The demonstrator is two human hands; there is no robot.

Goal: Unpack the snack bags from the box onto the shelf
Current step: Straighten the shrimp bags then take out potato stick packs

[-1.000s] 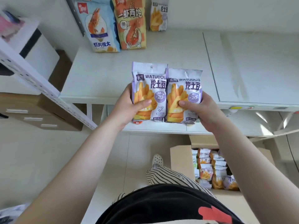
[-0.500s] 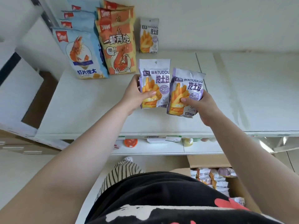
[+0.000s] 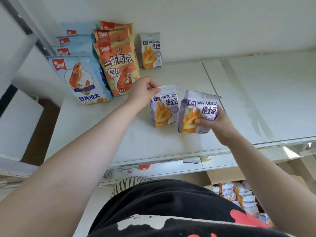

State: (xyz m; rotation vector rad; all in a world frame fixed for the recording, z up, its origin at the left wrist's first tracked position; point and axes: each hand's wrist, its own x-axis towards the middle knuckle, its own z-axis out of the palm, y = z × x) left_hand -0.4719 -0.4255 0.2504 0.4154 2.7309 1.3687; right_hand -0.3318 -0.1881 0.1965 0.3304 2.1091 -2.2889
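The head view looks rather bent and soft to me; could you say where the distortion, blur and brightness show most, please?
Head view: wide-angle bending curves the shelf front edge and stretches the forearms; the box at lower right is soft; the wall washes out pale; print on the bag in the right hand stays legible.

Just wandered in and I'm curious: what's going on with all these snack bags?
A person is stocking a white shelf with snacks. The left hand pinches the top corner of one purple fries bag standing on the shelf, while the right hand holds a second fries bag beside it. A third fries bag stands at the back wall, next to rows of blue and orange shrimp chip bags. More bags wait in the cardboard box below.
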